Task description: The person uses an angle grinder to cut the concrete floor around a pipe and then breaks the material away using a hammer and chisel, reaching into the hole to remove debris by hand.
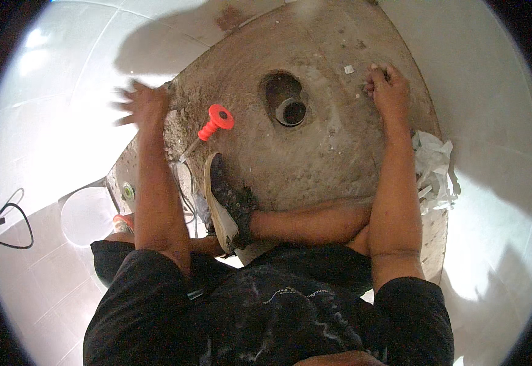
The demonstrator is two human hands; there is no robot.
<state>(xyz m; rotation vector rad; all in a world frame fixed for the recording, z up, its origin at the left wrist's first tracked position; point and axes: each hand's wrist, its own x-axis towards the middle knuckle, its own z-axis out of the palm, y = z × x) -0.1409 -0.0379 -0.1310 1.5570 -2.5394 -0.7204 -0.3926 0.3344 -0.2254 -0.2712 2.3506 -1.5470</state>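
Note:
My left hand (148,107) is raised at the left edge of the rough cement floor, against the white tiled wall. Its fingers are spread, slightly blurred by motion, and nothing shows in them. My right hand (389,93) is low over the cement on the right, its fingers curled in; whatever they may hold is hidden. Just left of it lies a small white chip (349,69). A chisel (213,122) with a red grip and round hand guard rests between my left forearm and a grey drain pipe (293,113), which opens inside a hole in the cement.
A crumpled white plastic bag (434,168) lies beside my right forearm. My shod foot (222,198) is near the chisel. To the left are a round white container (87,215), a small green round object (128,191) and a black cable (10,229). White tiled walls curve round both sides.

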